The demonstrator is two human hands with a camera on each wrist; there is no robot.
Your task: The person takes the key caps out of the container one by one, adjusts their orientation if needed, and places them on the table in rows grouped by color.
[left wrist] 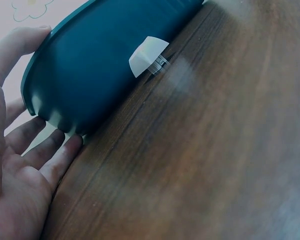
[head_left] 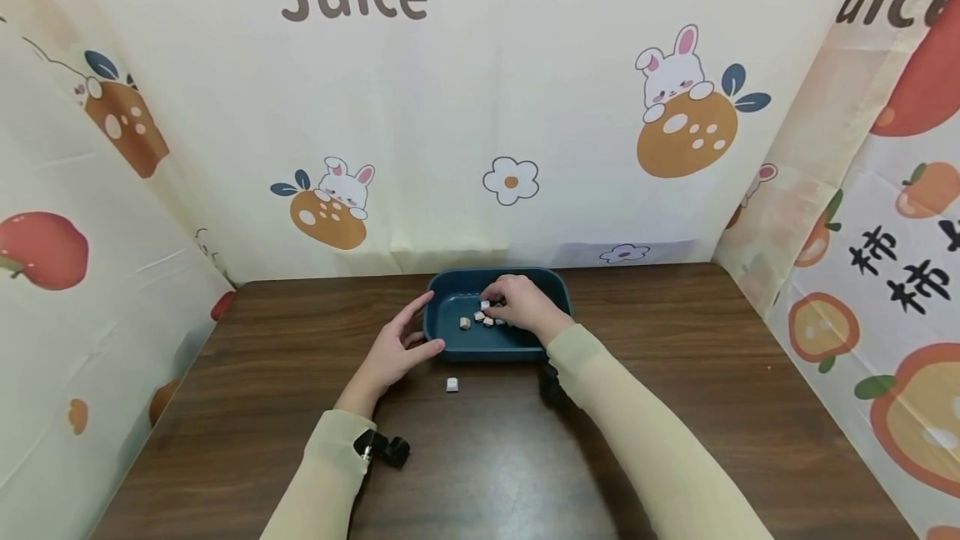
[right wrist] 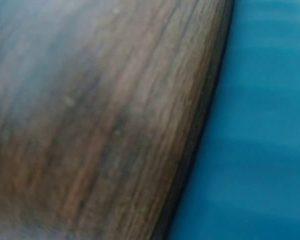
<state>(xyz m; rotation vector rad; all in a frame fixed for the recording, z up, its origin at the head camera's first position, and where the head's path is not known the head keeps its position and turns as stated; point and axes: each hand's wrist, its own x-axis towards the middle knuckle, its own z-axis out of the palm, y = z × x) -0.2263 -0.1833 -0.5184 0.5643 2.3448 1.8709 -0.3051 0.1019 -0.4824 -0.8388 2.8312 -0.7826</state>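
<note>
A dark teal plastic tray (head_left: 457, 352) stands against the back of the table. Its left end is held by my left hand (head_left: 393, 348), thumb at the near corner and fingers against the outer wall; the left wrist view shows the fingertips touching that wall. Over the tray, my right hand (head_left: 520, 304) pinches a small white keycap (head_left: 484, 305) between thumb and index finger. Several small pale keycaps (head_left: 465, 323) lie on the tray's floor, some partly hidden by this hand. One white keycap (left wrist: 147, 54) with a clear stem underneath sits on the table before the tray.
The dark wooden table (head_left: 300, 332) meets a printed cloth wall (head_left: 450, 107) right behind the tray, with more cloth at both sides. A black wrist camera (head_left: 393, 450) juts from the left sleeve. The right wrist view shows only table and the tray's wall.
</note>
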